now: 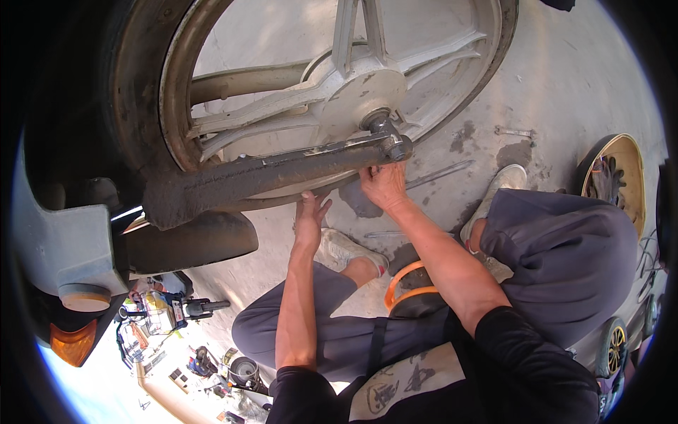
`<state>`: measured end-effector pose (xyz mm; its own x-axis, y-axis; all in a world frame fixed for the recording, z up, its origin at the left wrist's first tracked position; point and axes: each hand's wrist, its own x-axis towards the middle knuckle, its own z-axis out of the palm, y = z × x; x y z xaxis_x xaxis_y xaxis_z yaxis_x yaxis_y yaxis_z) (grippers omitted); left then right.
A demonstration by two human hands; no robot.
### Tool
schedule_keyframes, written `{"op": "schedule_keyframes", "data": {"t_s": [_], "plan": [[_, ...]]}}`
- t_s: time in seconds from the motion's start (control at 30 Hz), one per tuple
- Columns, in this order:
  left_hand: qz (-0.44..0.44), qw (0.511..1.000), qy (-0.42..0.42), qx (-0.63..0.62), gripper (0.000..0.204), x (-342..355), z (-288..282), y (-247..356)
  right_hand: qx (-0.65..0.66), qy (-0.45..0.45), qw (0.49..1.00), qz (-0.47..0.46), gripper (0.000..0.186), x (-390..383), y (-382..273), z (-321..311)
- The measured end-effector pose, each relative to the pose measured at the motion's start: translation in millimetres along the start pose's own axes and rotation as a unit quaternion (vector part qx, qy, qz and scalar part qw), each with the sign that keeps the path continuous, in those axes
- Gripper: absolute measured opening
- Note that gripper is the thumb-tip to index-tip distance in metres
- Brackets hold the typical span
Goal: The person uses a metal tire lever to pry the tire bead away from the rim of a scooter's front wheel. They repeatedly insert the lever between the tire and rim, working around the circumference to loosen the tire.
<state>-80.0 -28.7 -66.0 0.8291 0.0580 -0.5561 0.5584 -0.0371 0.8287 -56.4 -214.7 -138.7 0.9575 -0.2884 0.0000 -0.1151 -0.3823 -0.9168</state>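
A large light spoked wheel [361,95] with a dark tyre fills the upper view. A grimy swingarm [268,169] crosses it to the axle nut [395,147]. My left hand [311,212] touches the tyre's lower edge [265,203] with fingertips, fingers apart. My right hand [385,185] is raised under the axle end, fingers curled at the lower rim; what they hold is hidden. A long thin metal bar [441,172] lies on the ground beside it.
A wrench [515,132], a round tub [632,212] holding gloves, and an orange-rimmed round object [395,286] are around my legs. Grey bodywork with an amber lamp [72,339] hangs at left. Assorted clutter [169,314] lies at lower left, a small wheel [611,346] at right.
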Motion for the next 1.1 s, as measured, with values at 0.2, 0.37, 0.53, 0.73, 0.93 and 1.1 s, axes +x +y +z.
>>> {"op": "schedule_keyframes", "data": {"t_s": [0.2,0.37,0.53,0.73,0.93,1.1], "plan": [[-0.06,0.996,0.0,0.069,0.091,-1,18,2,-0.037,-0.034,0.999,0.0,0.015,25,3,-13],[-0.027,0.951,-0.077,0.299,0.072,-24,27,-16,-0.029,-0.066,0.994,-0.087,0.017,27,11,-21],[0.002,0.881,-0.136,0.453,0.064,-42,-6,-59,-0.111,-0.073,0.989,-0.06,0.013,31,8,-25],[-0.075,0.879,-0.115,0.457,0.057,-42,-45,-74,-0.095,-0.101,0.98,-0.141,0.026,43,33,-44],[-0.04,0.896,-0.083,0.434,0.068,-39,-60,-80,-0.214,-0.114,0.961,-0.131,0.021,46,14,-34],[0.022,0.967,-0.055,0.248,0.076,-14,-37,-53,-0.167,-0.118,0.965,-0.162,0.017,50,24,-43]]}}
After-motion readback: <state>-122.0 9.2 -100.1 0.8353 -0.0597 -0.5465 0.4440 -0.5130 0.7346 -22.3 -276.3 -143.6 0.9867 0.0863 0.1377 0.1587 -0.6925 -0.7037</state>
